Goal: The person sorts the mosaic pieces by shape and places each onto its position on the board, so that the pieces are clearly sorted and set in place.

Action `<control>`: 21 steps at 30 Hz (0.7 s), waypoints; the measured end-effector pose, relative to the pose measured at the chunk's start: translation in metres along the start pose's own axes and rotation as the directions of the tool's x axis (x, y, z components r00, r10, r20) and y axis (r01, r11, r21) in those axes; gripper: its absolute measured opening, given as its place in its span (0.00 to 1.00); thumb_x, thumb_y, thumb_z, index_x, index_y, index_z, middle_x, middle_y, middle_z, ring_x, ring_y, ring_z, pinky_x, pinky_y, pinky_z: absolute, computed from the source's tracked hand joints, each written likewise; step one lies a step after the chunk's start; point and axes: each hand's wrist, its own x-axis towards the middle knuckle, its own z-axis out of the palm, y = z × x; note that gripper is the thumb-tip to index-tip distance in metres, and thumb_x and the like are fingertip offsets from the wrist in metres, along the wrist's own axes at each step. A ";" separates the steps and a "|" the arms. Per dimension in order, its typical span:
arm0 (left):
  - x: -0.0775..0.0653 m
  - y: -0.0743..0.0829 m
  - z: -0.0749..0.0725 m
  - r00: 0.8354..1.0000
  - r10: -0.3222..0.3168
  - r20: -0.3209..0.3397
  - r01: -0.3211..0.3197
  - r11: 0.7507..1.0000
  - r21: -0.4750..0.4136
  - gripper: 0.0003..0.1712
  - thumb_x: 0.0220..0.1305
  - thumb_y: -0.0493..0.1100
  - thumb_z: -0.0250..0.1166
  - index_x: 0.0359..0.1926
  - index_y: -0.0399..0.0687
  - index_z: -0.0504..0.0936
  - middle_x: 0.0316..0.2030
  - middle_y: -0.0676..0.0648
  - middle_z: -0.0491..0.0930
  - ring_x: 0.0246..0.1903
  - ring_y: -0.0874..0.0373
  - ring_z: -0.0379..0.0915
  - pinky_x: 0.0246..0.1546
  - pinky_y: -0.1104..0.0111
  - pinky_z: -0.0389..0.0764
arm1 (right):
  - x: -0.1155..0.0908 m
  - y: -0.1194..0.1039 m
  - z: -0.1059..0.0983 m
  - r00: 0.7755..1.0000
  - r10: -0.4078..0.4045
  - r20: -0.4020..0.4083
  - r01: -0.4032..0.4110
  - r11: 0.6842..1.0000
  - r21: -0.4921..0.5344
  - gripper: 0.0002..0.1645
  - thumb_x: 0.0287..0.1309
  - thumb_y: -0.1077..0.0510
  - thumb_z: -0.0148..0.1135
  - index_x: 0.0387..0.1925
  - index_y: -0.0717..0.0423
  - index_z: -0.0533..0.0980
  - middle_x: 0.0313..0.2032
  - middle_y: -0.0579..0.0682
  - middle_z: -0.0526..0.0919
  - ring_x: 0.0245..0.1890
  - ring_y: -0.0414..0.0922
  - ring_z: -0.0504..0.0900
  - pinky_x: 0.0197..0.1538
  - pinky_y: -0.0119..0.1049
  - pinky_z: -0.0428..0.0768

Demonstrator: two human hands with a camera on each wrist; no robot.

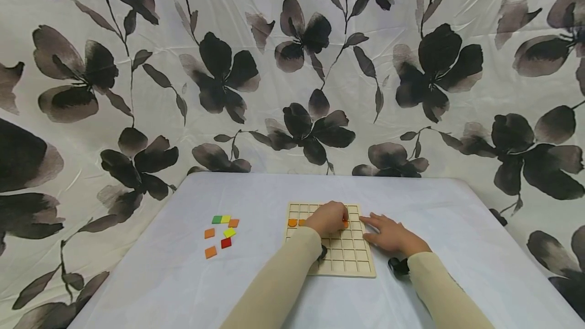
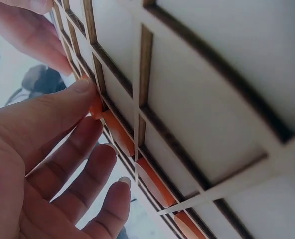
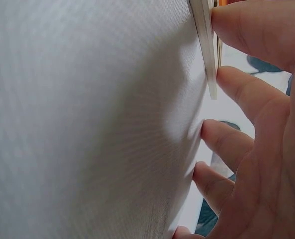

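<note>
A wooden grid board (image 1: 349, 254) lies on the table, with a row of orange pieces (image 1: 292, 223) in its upper part. Over this row is my left hand (image 1: 326, 218). Its thumb and index finger pinch an orange piece (image 2: 95, 106) at the grid in the left wrist view; the other fingers are spread loosely. More orange pieces (image 2: 155, 183) sit in neighbouring cells of the same row. My right hand (image 1: 394, 235) rests at the board's right edge, fingers extended. In the right wrist view, two fingertips touch the board's edge (image 3: 206, 50) while others rest on the cloth.
Loose square tiles lie left of the board: a green tile (image 1: 217, 220), yellow tiles (image 1: 230, 233), a red tile (image 1: 226, 242) and several orange tiles (image 1: 210, 252). White cloth (image 1: 173, 278) covers the table. Behind it hangs a floral curtain (image 1: 256, 9).
</note>
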 end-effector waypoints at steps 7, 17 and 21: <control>0.002 0.000 0.002 1.000 0.027 0.006 -0.027 0.999 0.029 0.08 0.64 0.42 0.65 0.43 0.50 0.86 0.41 0.54 0.84 0.40 0.63 0.75 0.48 0.69 0.77 | 0.001 0.000 0.001 1.000 0.006 -0.001 -0.006 1.000 -0.003 0.35 0.65 0.41 0.54 0.70 0.44 0.63 0.72 0.61 0.59 0.72 0.67 0.52 0.63 0.76 0.47; 0.001 0.002 0.001 0.999 0.032 0.014 -0.032 0.999 0.036 0.08 0.64 0.40 0.64 0.44 0.50 0.85 0.42 0.53 0.83 0.38 0.63 0.74 0.46 0.69 0.77 | 0.002 0.002 0.003 1.000 0.006 -0.002 -0.006 1.000 -0.009 0.35 0.65 0.40 0.54 0.71 0.44 0.63 0.72 0.61 0.58 0.72 0.67 0.52 0.63 0.76 0.47; -0.002 0.002 0.000 1.000 0.028 0.009 -0.028 0.999 0.036 0.10 0.64 0.41 0.64 0.46 0.51 0.85 0.43 0.54 0.83 0.40 0.63 0.76 0.46 0.70 0.78 | 0.003 0.002 0.002 1.000 0.005 -0.004 -0.005 1.000 -0.012 0.35 0.64 0.40 0.54 0.70 0.43 0.63 0.72 0.61 0.59 0.72 0.67 0.52 0.63 0.76 0.47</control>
